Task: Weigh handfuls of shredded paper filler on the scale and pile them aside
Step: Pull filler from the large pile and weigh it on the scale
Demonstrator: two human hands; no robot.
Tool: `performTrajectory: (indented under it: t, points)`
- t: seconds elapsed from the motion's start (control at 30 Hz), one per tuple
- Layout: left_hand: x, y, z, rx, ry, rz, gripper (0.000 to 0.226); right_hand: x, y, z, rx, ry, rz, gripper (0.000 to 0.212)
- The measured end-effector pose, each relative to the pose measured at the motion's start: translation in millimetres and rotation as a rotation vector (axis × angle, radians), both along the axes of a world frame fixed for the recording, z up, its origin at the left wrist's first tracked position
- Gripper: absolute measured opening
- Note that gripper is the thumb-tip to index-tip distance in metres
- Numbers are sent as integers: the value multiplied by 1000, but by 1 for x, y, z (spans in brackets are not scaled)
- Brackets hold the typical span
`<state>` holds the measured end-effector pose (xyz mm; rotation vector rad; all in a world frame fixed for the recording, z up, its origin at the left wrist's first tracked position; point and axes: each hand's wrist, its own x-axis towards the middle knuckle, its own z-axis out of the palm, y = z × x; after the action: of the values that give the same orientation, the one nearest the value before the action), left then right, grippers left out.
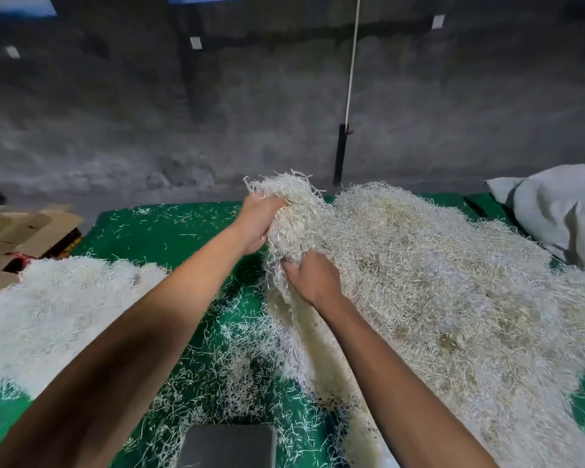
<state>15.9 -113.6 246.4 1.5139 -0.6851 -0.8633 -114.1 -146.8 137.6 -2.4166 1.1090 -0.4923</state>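
Gathering step in hand. Left hand (pixel 257 224) and right hand (pixel 313 276) both grip one clump of shredded paper (pixel 293 214), lifted off the large heap (pixel 436 282). Next move, as judged: carry it down onto the scale platform (pixel 228 445), bare at present.

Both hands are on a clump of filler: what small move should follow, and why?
Probably lift the clump free and bring it down to the scale: left hand and right hand already grip it, and the pan looks bare.
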Motion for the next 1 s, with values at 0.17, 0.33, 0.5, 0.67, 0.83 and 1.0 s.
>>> performTrajectory:
  t: [0.17,0.33,0.5,0.67,0.83,1.0]
  points:
    - [22,27,-8,145,-332,75,64,-22,27,-73,-124,146,10,22]
    - [58,66,-19,67,-461,171,33,-80,39,-137,164,388,-144,21]
    - [85,96,-17,114,-462,217,83,-87,51,-117,387,314,-215,34]
    - [84,109,-23,101,-323,182,86,-17,63,-22,-19,268,-111,57]
    - [75,119,-6,35,-244,135,70,36,115,17,360,-306,149,112]
    - [80,139,-19,81,-73,-27,74,65,140,31,969,-715,77,73]
